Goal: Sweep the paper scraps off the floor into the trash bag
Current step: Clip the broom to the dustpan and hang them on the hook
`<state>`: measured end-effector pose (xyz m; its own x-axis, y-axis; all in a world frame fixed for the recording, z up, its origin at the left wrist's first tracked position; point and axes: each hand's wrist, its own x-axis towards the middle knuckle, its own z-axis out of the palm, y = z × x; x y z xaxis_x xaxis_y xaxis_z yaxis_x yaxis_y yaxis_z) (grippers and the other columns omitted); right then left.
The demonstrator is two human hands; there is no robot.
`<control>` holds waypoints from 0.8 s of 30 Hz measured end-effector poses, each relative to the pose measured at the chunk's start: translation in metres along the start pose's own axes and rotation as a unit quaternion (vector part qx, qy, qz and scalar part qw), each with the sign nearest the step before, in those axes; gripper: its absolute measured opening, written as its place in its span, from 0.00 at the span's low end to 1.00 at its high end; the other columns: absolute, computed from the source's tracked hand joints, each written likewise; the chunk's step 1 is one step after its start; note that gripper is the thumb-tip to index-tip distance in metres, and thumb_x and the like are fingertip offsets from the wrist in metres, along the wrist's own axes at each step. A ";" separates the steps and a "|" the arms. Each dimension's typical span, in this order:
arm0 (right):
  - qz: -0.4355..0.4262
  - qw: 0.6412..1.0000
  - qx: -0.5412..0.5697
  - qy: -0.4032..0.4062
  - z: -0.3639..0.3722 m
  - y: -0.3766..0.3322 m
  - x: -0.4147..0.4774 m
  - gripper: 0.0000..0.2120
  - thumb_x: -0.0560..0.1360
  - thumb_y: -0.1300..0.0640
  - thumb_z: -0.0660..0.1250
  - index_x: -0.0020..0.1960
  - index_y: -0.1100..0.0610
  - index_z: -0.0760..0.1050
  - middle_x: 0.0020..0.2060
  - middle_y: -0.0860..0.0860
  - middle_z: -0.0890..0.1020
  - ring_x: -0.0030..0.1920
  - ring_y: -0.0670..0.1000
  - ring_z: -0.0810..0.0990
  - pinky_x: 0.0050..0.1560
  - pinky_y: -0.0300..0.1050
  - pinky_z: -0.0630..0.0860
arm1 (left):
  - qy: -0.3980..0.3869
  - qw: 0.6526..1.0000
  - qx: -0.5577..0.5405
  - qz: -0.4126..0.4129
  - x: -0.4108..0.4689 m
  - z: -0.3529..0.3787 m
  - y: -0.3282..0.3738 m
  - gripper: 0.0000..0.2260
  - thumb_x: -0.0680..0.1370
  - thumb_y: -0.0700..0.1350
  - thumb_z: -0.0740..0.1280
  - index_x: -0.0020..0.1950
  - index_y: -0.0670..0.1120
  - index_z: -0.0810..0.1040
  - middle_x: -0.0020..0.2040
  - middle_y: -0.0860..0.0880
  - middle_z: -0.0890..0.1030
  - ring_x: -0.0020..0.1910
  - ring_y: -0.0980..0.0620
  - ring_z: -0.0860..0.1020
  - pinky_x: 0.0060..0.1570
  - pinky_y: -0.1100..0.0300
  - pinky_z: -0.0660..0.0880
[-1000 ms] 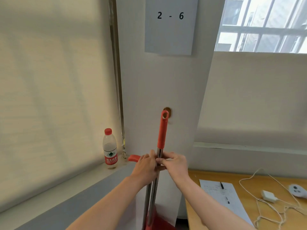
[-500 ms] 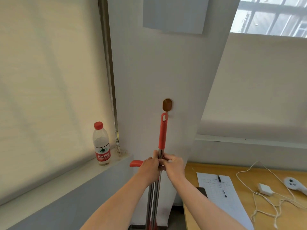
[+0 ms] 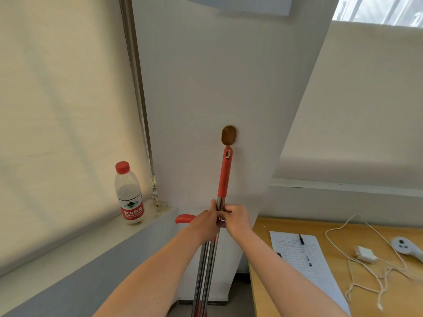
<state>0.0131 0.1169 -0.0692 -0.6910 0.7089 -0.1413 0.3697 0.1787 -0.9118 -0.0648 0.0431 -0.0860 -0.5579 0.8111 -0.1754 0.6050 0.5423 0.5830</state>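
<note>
Room: white wall [image 3: 194,88] at a corner, cream blinds [image 3: 64,110] to either side, a brown wall hook [image 3: 229,135] fixed on it.
Broom: the broom [image 3: 225,172] stands nearly upright straight below the wall hook, the hanging hole of its red grip just under the hook; whether the two touch cannot be told.
Steel poles: two steel poles [image 3: 206,271] run side by side from under the red grip down to the bottom edge of view.
Left hand: the left hand [image 3: 204,223] is curled round the poles just beneath the red grip, below the hook.
Right hand: the right hand [image 3: 237,219] grips the same poles from the other side, touching the left hand.
Red curved handle: the red curved handle [image 3: 184,218] juts out left of the left hand.
Water bottle: the water bottle [image 3: 130,193] stands upright on the windowsill [image 3: 91,243], down-left of the hook.
Surface: the wooden surface [image 3: 389,294], down-right of the hook, carries a printed sheet [image 3: 297,259] with a pen [image 3: 301,239] lying on it, a white cord [image 3: 366,268], an adapter [image 3: 365,253] and a controller [image 3: 407,247].
</note>
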 end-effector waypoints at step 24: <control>0.034 0.995 -0.050 -0.073 -0.014 -0.001 0.015 0.09 0.76 0.63 0.66 0.54 0.60 0.81 0.42 0.53 0.83 0.45 0.54 0.82 0.47 0.51 0.83 | -0.015 1.000 -0.007 -0.025 0.010 0.010 -0.005 0.12 0.79 0.40 0.61 0.61 0.43 0.64 0.39 0.46 0.77 0.38 0.46 0.79 0.40 0.53 0.77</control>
<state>0.0108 0.1369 -0.0647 -0.7425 0.6161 -0.2628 0.4740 0.2062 -0.8560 -0.0676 0.0502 -0.0987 -0.5691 0.7899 -0.2282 0.5694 0.5789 0.5837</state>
